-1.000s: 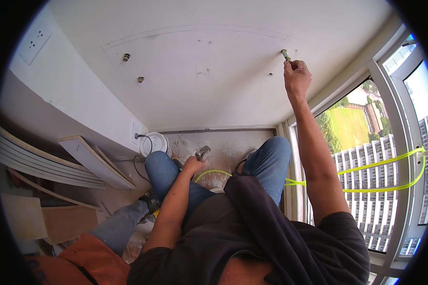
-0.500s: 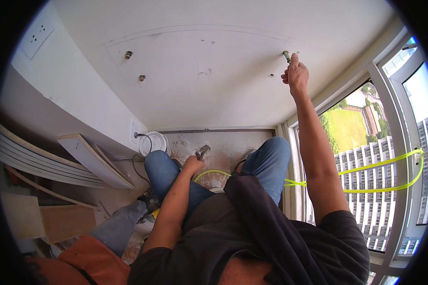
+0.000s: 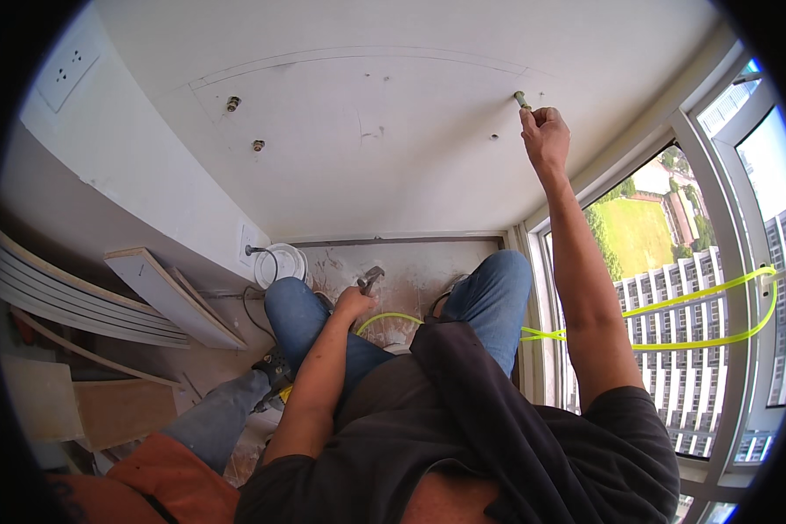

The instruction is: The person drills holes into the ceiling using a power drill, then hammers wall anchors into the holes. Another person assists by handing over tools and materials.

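My right hand (image 3: 546, 138) reaches up to the white wall (image 3: 323, 166). Its fingers pinch the near end of an expansion bolt (image 3: 521, 99), whose far end meets the wall; how deep it sits I cannot tell. Low between my knees, my left hand (image 3: 353, 304) is closed round a hammer (image 3: 371, 280), its metal head showing above the fist. Below the pinched bolt is a bare hole (image 3: 494, 136) in the wall. At the wall's left, an upper bolt (image 3: 233, 104) and a lower bolt (image 3: 258, 146) stick out with nuts on them.
A window (image 3: 655, 227) lies to my right, crossed by a yellow-green strap (image 3: 699, 345). A white bucket (image 3: 281, 264) stands by the left wall. Curved panels (image 3: 79, 288) and a board (image 3: 170, 293) lean at the left. Another person's leg (image 3: 218, 410) is close at lower left.
My right hand has shifted slightly down along the bolt, and its fingers now pinch the near end, leaving more of the shaft showing. The left hand stays low with the hammer.
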The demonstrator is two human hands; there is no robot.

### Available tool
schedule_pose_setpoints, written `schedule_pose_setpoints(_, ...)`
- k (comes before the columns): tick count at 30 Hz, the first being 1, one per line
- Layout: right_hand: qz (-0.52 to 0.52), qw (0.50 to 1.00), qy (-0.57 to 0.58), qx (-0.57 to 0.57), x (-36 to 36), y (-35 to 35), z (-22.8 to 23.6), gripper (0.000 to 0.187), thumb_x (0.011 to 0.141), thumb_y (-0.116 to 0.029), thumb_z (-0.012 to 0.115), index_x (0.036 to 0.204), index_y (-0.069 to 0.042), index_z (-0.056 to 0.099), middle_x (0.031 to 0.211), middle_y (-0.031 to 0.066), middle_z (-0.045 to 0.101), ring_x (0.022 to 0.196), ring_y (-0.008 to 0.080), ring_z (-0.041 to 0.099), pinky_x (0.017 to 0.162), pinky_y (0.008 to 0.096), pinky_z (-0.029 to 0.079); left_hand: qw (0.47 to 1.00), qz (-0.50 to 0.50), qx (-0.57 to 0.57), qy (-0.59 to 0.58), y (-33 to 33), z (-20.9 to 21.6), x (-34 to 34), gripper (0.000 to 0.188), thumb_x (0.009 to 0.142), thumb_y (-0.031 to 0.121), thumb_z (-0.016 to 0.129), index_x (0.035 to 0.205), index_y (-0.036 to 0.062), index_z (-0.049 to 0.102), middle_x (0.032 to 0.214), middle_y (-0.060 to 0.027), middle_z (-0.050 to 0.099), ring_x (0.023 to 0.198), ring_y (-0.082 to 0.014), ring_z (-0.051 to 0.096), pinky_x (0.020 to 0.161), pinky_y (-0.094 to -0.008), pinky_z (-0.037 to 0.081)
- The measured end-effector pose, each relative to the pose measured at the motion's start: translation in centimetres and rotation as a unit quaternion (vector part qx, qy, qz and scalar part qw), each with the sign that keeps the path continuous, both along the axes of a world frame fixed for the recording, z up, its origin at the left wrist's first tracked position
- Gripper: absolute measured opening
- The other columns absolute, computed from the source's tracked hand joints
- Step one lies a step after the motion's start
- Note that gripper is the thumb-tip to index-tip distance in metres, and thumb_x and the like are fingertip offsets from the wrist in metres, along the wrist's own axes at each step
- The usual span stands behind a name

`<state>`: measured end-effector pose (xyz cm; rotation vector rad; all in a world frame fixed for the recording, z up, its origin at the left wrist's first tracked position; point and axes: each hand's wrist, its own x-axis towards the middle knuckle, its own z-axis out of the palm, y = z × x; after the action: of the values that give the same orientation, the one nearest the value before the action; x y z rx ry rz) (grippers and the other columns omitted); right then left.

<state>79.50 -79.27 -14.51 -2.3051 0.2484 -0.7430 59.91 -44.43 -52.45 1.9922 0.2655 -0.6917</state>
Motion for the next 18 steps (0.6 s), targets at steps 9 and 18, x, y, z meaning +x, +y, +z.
schedule_pose_setpoints(9, -0.052, 0.997, 0.010, -0.050, -1.4, 1.8, 1.6, 0.043, 0.091, -0.040, 0.062, 0.090, 0.003, 0.064, 0.078, 0.0187, 0.067, 0.075, 0.0313, 0.068, 0.070, 0.0426, 0.053, 0.999, -0.005, 0.018, -0.028, 0.2, 0.7, -0.3, 0.036, 0.072, 0.021, 0.082, 0.101, 0.0008, 0.074, 0.080, -0.0117, 0.073, 0.070, -0.0191, 0.070, 0.067, -0.0328, 0.053)
schedule_pose_setpoints(18, -0.045, 0.965, -0.038, -0.257, -0.3, 1.4, 0.8, 0.029, 0.093, -0.025, 0.058, 0.085, 0.003, 0.060, 0.083, 0.0251, 0.066, 0.080, 0.0452, 0.063, 0.074, 0.0533, 0.050, 0.999, -0.016, 0.017, -0.040, -0.1, 0.1, -0.2, 0.035, 0.071, 0.020, 0.081, 0.099, 0.0006, 0.074, 0.080, -0.0116, 0.072, 0.070, -0.0198, 0.069, 0.067, -0.0335, 0.053)
